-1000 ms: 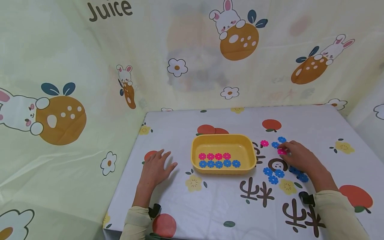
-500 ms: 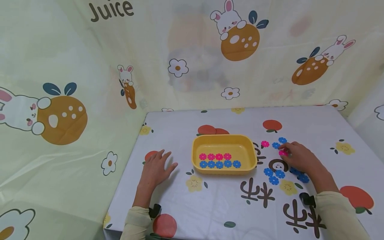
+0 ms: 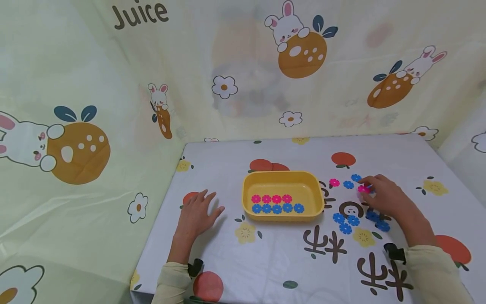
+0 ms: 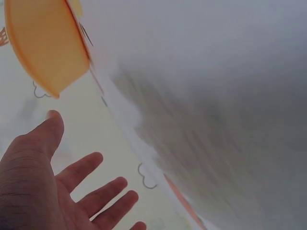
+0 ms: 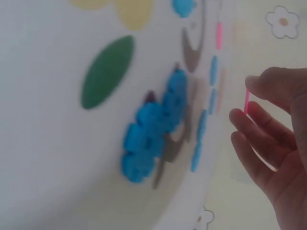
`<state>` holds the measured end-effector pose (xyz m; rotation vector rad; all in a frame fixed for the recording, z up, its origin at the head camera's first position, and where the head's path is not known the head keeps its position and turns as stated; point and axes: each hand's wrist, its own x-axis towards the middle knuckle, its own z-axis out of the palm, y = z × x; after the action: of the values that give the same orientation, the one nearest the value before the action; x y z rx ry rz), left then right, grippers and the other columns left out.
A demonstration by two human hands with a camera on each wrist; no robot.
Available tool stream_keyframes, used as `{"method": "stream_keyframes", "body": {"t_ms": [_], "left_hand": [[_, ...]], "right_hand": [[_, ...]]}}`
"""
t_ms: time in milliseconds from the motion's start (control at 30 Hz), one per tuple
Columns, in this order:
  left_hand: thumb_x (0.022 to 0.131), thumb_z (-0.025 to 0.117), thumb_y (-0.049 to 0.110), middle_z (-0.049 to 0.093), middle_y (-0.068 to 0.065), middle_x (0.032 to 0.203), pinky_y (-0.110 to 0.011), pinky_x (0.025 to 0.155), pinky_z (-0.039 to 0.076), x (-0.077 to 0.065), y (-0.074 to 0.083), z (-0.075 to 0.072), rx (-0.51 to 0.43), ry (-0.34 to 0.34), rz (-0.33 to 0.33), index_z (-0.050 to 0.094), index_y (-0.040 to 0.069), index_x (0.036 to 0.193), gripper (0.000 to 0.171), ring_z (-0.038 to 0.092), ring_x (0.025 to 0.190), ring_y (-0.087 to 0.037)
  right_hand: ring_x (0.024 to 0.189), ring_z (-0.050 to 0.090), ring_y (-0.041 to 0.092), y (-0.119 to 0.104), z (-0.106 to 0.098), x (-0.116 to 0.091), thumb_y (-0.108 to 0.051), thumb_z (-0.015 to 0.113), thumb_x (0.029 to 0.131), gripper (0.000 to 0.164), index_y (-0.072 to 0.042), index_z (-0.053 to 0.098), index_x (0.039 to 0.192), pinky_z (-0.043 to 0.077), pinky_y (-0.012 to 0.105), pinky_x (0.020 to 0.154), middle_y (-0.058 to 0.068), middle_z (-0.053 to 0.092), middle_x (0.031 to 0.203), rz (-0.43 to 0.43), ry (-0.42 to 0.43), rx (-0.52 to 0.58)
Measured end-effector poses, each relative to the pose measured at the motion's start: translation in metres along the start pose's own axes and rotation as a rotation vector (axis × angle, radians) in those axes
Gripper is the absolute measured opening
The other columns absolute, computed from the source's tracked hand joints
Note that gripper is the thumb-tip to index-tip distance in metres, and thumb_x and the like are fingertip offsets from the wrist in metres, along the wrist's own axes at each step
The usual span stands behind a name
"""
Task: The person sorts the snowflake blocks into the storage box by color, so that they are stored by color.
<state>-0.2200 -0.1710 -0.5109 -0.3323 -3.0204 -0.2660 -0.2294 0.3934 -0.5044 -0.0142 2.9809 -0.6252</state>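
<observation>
My right hand [image 3: 387,198] pinches a pink flower-shaped disc [image 3: 363,189] between thumb and fingertips. In the right wrist view that disc shows edge-on as a thin pink strip [image 5: 246,102], lifted off the cloth. Left of the tray, my left hand [image 3: 196,215] holds nothing, fingers spread and thumb out. The yellow tray [image 3: 282,217] lies between the hands. Inside it, a row of pink discs [image 3: 276,199] runs behind a longer row of blue discs [image 3: 277,209]. One loose pink disc [image 3: 334,182] lies to the right of the tray.
Blue flower discs [image 3: 348,184] lie just left of my right hand. Nearer the front is a blue cluster [image 3: 345,228], with overlapping blue discs [image 3: 382,225] beside it under my right wrist. A printed white cloth [image 3: 273,261] covers the table; a printed curtain [image 3: 243,50] hangs behind.
My right hand has lifted the pink disc and shifted slightly right and back with it, uncovering more of the blue discs. The left hand and tray stay put.
</observation>
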Motion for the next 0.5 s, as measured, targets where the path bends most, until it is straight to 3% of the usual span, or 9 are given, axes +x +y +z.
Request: {"method": "stream_keyframes", "body": {"t_ms": [200,500], "left_hand": [[0.102,0.064,0.06,0.053,-0.018,0.16,-0.061,0.118,0.043,-0.001,0.0,0.002,-0.005,-0.011,0.004,0.059,0.015,0.155,0.069,0.052,0.146,-0.039],[0.102,0.065,0.061,0.053,-0.018,0.161,-0.061,0.117,0.044,0.001,0.002,0.0,0.003,-0.006,0.011,0.059,0.015,0.155,0.071,0.052,0.146,-0.039]], "right_hand": [[0.119,0.054,0.058,-0.006,-0.011,-0.006,-0.009,0.079,0.095,0.054,0.006,0.057,0.142,0.055,0.07,0.093,0.038,0.049,0.133,-0.048,0.093,-0.013],[0.119,0.055,0.059,-0.009,-0.02,-0.013,-0.012,0.078,0.097,0.051,0.005,0.058,0.142,0.056,0.07,0.091,0.038,0.049,0.135,-0.063,0.126,0.006]]}}
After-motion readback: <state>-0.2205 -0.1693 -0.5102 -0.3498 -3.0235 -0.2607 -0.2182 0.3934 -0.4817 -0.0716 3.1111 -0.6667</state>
